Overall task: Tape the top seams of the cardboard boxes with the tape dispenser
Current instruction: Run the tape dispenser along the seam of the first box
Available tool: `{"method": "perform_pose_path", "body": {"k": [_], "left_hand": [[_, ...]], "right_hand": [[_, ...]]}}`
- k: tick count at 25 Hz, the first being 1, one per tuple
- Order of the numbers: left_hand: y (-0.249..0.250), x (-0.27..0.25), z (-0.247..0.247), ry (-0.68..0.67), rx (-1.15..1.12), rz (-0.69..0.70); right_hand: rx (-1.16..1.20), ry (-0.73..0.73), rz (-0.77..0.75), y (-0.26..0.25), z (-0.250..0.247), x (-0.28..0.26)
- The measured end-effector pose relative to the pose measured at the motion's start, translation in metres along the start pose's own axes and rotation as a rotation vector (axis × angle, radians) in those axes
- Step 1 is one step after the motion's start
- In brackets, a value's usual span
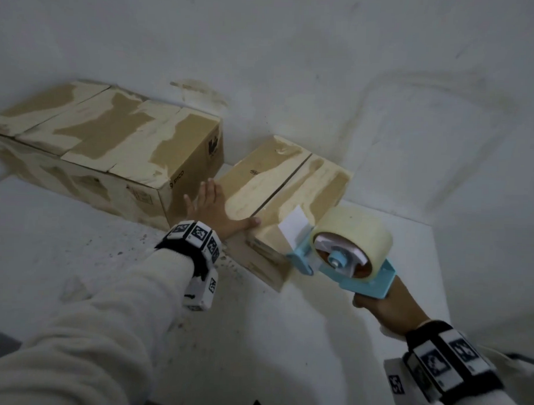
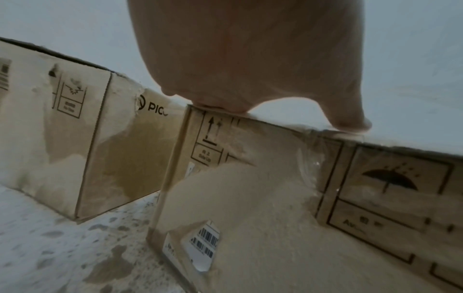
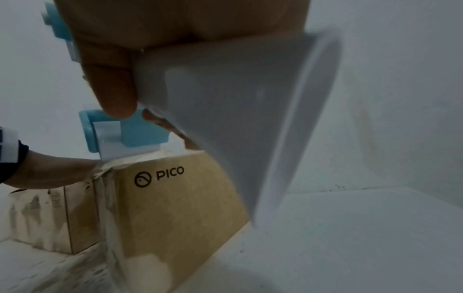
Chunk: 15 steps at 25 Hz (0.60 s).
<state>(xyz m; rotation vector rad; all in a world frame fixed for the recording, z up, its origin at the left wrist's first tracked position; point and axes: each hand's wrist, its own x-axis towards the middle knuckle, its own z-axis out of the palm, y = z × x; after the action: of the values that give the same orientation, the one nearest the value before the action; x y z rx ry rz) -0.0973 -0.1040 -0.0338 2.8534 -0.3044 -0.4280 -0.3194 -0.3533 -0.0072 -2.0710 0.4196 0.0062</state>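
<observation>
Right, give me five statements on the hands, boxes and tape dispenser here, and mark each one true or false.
1. The left hand lies flat on the small box. True.
2. The right hand grips the tape dispenser by its handle. True.
3. The tape dispenser's frame is red. False: the frame is light blue and carries a pale tape roll.
4. The dispenser's front end sits at the far end of the small box's seam. False: it sits at the near end, by the near top edge.
5. The large box stands to the right of the small box. False: it stands to its left.
</observation>
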Motion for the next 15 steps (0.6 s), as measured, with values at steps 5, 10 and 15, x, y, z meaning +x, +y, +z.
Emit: {"method": "perform_pose_path", "body": {"k": [5,10,15], "left_hand": [[0.007,-0.006,-0.005,0.020,0.078,-0.014],[0.069,-0.046,0.017,0.058,0.129,0.225],[0.080,-0.048,0.037,-0.101,0.125,0.269]], "right_hand": [[-0.092,-0.007,0.003,0.014,0.004,0.001],[-0.112,-0.025,0.013,0.018,0.010,0.003],[-0.082,-0.085,0.012,0.020,0.009,-0.001]]}}
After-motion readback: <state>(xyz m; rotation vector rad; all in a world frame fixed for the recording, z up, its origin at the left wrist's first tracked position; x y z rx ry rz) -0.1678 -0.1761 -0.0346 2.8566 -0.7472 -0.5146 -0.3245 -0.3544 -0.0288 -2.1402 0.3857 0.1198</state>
